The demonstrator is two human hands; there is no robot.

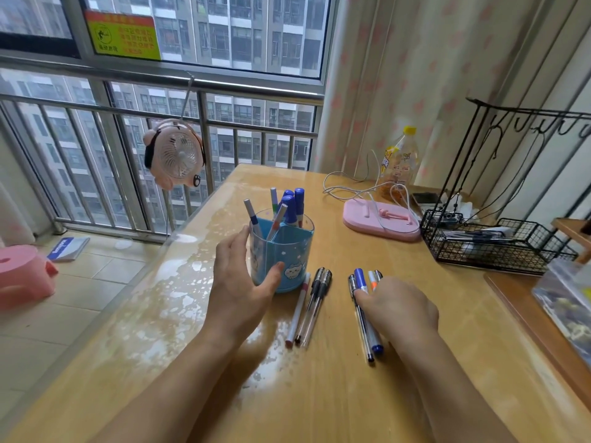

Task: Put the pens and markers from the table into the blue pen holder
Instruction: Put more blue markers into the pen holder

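The blue pen holder (289, 251) stands mid-table with several pens and blue markers upright in it. My left hand (238, 282) wraps its left side, thumb on the front. Just right of the holder lie a white pen (298, 310) and two clear black pens (313, 306). Further right lies a second group: a clear pen (361, 324), a blue marker (360, 279), an orange-banded pen (372, 280). My right hand (399, 310) rests on this group, fingers curled over the pens, hiding their middles.
A pink stand (380, 220) with a white cable sits behind. A black wire basket (492, 244) stands at the right, a bottle (398, 161) at the back. The table's left edge drops to the floor beside a pink stool (22, 276).
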